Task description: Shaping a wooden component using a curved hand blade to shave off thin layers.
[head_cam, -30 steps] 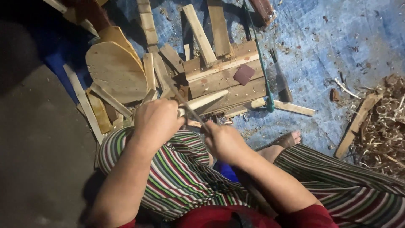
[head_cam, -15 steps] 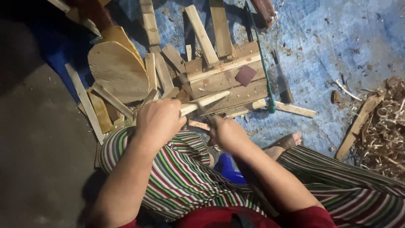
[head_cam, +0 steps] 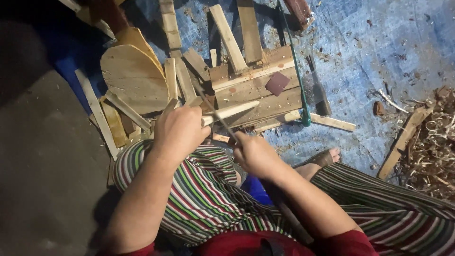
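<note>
My left hand (head_cam: 177, 130) is closed around a pale, tapered wooden stick (head_cam: 232, 111) that points right over the wood pile. My right hand (head_cam: 253, 154) grips the handle of a thin dark blade (head_cam: 213, 111). The blade runs up and left from that hand and crosses the stick close to my left fist. Both hands are above my knees, which are in striped trousers (head_cam: 199, 189).
A pile of wooden slats and a rounded board (head_cam: 132, 78) lies ahead on a blue tarp (head_cam: 379, 42). A small dark red square (head_cam: 277, 83) rests on the planks. A green-handled tool (head_cam: 298, 71) lies to the right. Wood shavings (head_cam: 436, 142) are heaped at far right. My sandalled foot (head_cam: 324, 159) is nearby.
The blade has swung from lying low near the stick's base to angling up and left across it. My right hand shifted slightly right and down. The left hand kept its hold.
</note>
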